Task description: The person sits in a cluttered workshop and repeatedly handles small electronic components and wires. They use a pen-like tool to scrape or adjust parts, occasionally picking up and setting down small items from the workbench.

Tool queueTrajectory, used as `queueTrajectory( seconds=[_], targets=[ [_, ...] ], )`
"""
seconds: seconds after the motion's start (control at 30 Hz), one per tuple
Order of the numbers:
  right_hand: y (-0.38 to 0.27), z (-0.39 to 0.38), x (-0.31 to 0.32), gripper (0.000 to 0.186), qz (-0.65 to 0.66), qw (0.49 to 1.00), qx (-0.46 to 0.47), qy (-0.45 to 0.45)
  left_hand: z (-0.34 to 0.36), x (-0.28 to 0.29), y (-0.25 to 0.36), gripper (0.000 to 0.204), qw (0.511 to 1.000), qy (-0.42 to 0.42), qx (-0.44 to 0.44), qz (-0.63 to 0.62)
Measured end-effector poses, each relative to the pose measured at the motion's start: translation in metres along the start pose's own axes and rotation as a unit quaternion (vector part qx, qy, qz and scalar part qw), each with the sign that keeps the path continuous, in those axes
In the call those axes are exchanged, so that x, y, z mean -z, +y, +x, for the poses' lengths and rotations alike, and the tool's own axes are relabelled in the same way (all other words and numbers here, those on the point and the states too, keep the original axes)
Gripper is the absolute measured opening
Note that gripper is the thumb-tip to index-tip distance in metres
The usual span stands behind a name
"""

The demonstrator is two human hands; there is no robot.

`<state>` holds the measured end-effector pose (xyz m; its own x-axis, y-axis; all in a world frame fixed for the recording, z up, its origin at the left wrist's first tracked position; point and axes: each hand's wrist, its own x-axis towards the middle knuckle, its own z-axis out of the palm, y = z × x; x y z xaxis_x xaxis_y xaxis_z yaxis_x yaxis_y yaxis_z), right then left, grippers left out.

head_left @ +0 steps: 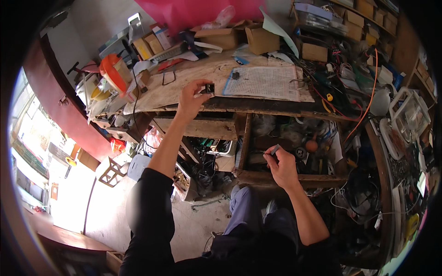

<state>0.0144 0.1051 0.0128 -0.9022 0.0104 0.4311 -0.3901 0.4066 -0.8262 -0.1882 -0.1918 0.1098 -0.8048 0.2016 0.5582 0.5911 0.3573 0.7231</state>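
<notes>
**Two small parts, one pinched in each hand, above a crowded table**

The wooden table (202,73) spreads out before us, boxes and tools pushed mostly to its back and sides, probably to leave working room near the front edge. Below its right half we see an open drawer (317,181) of loose bits, perhaps left that way so its contents stay within reach. A printed sheet (267,83) lies flat on the table; we judge that it serves as a pale ground on which small parts show up, since a dark block (235,75) rests near its left end.

Our left hand (190,99) is closed, thumb and fingers clamped on a small black block (210,88), held up just left of the sheet, over the table's front edge. We suppose the raised grip gives a clear look at it. Its outline is nearly square, with no obvious long axis; a face with pale detail is turned toward us.

Our right hand (283,169) is pinched on a little grey piece (275,149) over the drawer. That piece's long axis slants up and rightward from the fingertips; its exact form is too small to tell.
</notes>
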Motion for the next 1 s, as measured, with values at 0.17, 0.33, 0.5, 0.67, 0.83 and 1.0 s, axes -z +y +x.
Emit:
queueTrajectory(
  seconds=[0.17,0.33,0.5,0.67,0.83,1.0],
  targets=[
    [-0.008,-0.003,-0.003,0.007,-0.007,1.000,-0.004,0.008,-0.051,0.009,0.033,0.043,0.995,0.022,0.054,-0.084],
    [-0.005,-0.004,-0.006,0.008,-0.025,1.000,0.008,0.005,-0.078,0.017,0.041,0.043,0.993,0.019,0.085,-0.080],
    [-0.004,-0.003,-0.004,0.008,-0.033,0.999,-0.006,-0.015,-0.087,0.020,0.028,0.043,0.988,0.036,0.074,-0.128],
    [-0.003,-0.005,-0.005,0.008,-0.042,0.999,0.003,-0.006,-0.096,0.016,0.018,0.041,0.986,0.057,0.063,-0.143],
    [-0.010,-0.006,-0.003,0.006,-0.041,0.999,-0.026,-0.007,-0.127,0.010,0.000,0.043,0.976,0.094,0.145,-0.135],
    [-0.009,-0.005,-0.006,0.007,-0.029,0.999,-0.014,0.001,-0.215,-0.012,-0.030,0.037,0.946,0.141,0.269,-0.109]
  ],
)
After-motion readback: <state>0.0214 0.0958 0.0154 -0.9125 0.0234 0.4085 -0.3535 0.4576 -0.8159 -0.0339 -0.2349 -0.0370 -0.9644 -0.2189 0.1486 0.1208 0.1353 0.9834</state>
